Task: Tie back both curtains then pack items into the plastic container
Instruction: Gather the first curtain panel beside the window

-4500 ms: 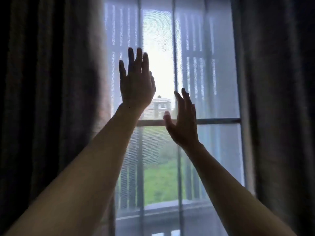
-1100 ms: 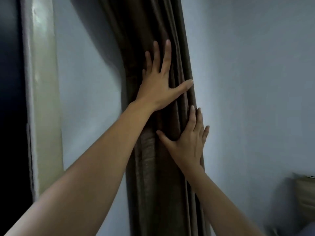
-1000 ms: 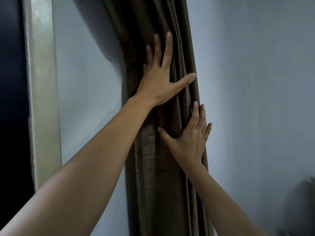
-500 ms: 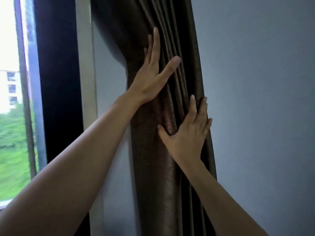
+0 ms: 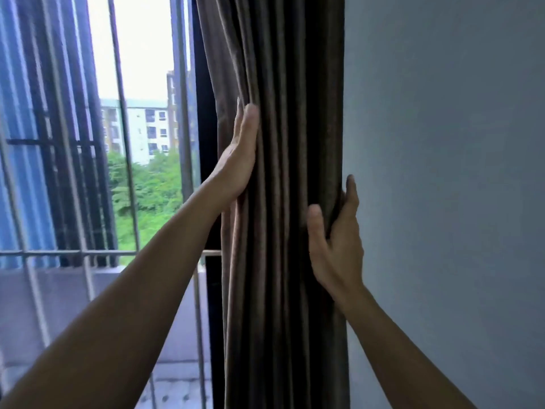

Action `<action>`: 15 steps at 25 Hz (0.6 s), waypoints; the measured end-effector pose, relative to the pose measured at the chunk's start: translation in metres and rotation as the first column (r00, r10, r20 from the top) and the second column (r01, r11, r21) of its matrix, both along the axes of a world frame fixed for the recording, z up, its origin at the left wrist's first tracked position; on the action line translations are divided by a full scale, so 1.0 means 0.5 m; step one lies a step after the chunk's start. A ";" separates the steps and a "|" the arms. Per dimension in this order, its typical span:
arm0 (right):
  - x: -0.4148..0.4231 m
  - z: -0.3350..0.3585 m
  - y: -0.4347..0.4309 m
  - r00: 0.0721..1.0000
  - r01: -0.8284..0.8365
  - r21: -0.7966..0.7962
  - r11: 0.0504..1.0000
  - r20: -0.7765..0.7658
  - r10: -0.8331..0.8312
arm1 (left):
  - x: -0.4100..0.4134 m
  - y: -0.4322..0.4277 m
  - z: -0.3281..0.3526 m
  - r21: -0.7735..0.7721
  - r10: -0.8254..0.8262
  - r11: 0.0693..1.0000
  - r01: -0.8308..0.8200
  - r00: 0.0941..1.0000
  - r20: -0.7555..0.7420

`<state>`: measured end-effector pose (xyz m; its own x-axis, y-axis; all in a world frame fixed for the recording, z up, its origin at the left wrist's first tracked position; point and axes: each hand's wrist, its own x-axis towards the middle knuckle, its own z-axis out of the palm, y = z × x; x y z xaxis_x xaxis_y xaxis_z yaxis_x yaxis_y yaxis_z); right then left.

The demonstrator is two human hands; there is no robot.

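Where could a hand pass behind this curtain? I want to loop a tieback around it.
Right of the curtain is bare wall, beyond the right hand. Left of the left hand it is tighter: dark window frame, then window bars.

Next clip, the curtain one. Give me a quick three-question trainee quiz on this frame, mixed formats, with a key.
1. True or false: a tie-back band is already wrapped around the curtain.
2. Which hand sits higher on the fabric? A) left hand B) right hand C) both level
3. Fill in: the right hand grips the curtain's edge next to the ____, while the left hand presses the side toward the window.

Key: 1. False, no band shows. 2. A. 3. wall.
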<state>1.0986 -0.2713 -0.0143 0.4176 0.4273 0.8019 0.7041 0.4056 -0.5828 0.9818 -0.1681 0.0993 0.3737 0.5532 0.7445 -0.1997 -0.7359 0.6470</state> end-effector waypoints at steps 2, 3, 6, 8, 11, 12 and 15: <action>-0.025 -0.027 0.015 0.998 -0.056 -0.027 0.998 -0.024 0.055 | -0.047 0.005 -0.073 -0.137 -0.110 0.984 0.116 0.993 0.049; -0.035 -0.044 0.028 0.995 -0.085 -0.028 0.996 -0.045 0.084 | -0.066 0.004 -0.114 -0.180 -0.128 0.974 0.139 0.989 0.068; -0.061 -0.106 0.074 0.964 -0.227 -0.021 0.974 -0.145 0.222 | -0.128 0.001 -0.239 -0.330 -0.061 0.940 0.084 0.995 0.081; -0.079 -0.137 0.091 0.927 -0.320 -0.055 0.946 -0.227 0.300 | -0.171 -0.004 -0.295 -0.420 -0.019 0.907 0.032 0.999 0.034; -0.105 -0.186 0.087 0.873 -0.451 -0.140 0.881 -0.271 0.404 | -0.217 -0.012 -0.344 -0.478 -0.006 0.878 0.012 1.000 0.013; -0.116 -0.202 0.081 0.848 -0.505 -0.170 0.846 -0.282 0.450 | -0.228 -0.024 -0.353 -0.506 -0.019 0.862 0.026 1.000 0.020; -0.159 -0.249 0.060 0.772 -0.621 -0.210 0.755 -0.328 0.544 | -0.264 -0.037 -0.407 -0.575 -0.028 0.818 0.025 1.000 0.003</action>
<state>1.0191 -0.2414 -0.1389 0.1641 0.8431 0.5121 0.2142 0.4763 -0.8528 0.8498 -0.1864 -0.1041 0.3972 0.8701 0.2919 -0.2092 -0.2239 0.9519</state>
